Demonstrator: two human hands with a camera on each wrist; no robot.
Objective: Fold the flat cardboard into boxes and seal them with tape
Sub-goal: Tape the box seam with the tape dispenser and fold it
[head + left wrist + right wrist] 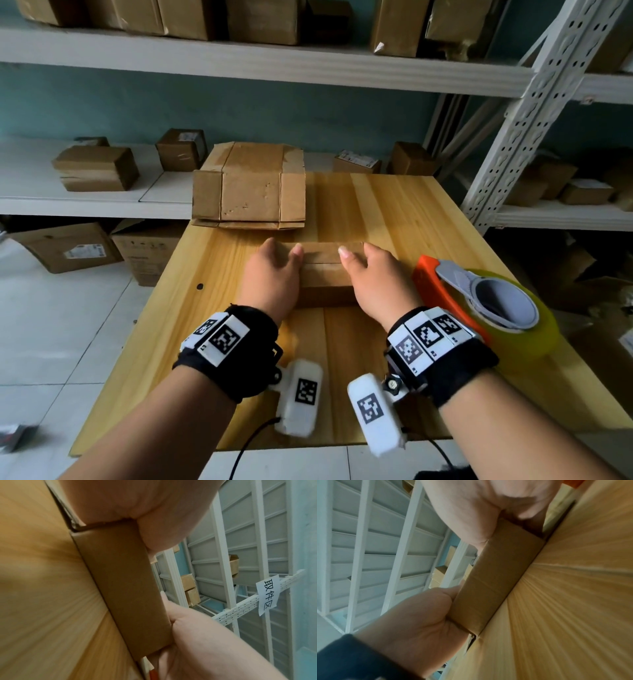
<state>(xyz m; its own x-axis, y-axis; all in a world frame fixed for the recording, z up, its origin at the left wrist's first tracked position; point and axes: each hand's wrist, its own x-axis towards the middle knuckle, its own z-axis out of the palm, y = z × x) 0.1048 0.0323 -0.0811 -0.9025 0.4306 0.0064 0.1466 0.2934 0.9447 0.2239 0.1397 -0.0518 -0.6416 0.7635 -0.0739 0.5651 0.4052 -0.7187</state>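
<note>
The pale wooden surface is being occupied by every task item. A stack of flat brown cardboard sheets is lying at its far left edge. A yellowish roll of clear tape in an orange-and-grey dispenser is resting near the right edge, just beside the right wrist. The small folded brown cardboard box is sitting at the centre of the surface, its top flaps closed. It is being held from both sides: the left hand is being curled over its left end, thumb on top, and the right hand over its right end, so both grips are being wrapped round the box.
</note>
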